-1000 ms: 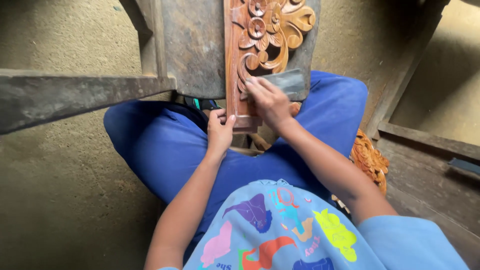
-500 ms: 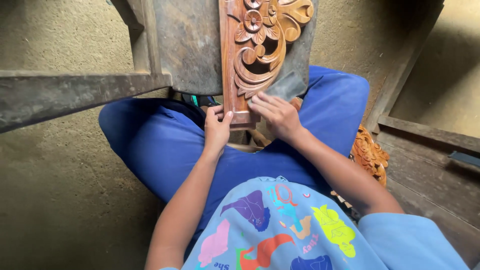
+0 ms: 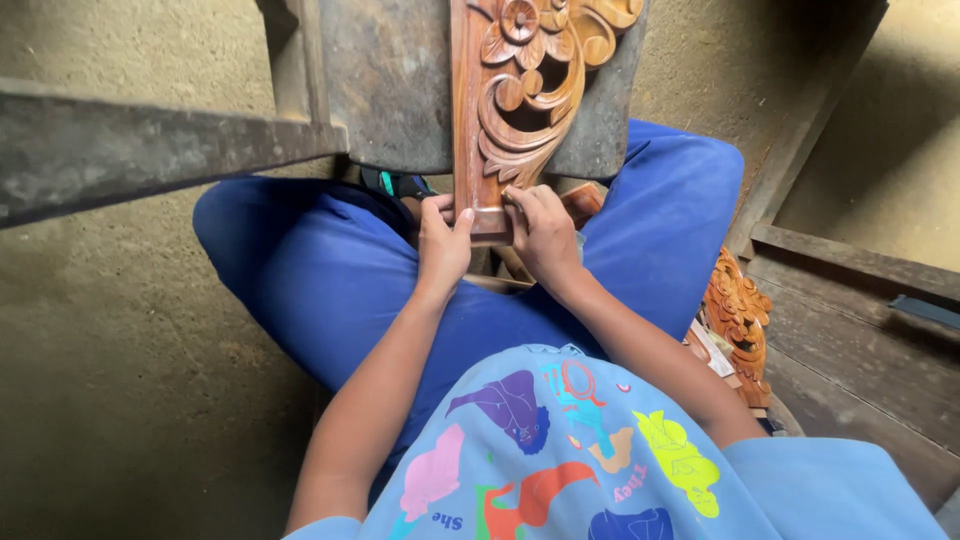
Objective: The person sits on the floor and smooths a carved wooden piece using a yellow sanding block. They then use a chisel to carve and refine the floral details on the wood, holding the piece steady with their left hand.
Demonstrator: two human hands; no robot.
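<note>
A reddish-brown carved wooden panel [image 3: 520, 90] with scrolls and a flower lies on a grey slab [image 3: 390, 90], its lower end over my lap. My left hand [image 3: 440, 240] grips that lower end from the left, thumb on its front face. My right hand [image 3: 545, 235] closes on the same end from the right, fingertips pressed on the lowest scroll. Whatever may be under those fingers is hidden. I sit cross-legged in blue trousers [image 3: 300, 270].
A rough grey wooden beam [image 3: 150, 140] juts in from the left at slab height. Another carved orange-brown piece [image 3: 735, 310] lies by my right knee. Dark planks [image 3: 860, 270] run along the right. Bare earth floor [image 3: 120, 380] is to my left.
My right hand slid down the carving from mid-panel to its lower end; the grey sheet it pressed on earlier no longer shows. My left hand stayed on the lower end.
</note>
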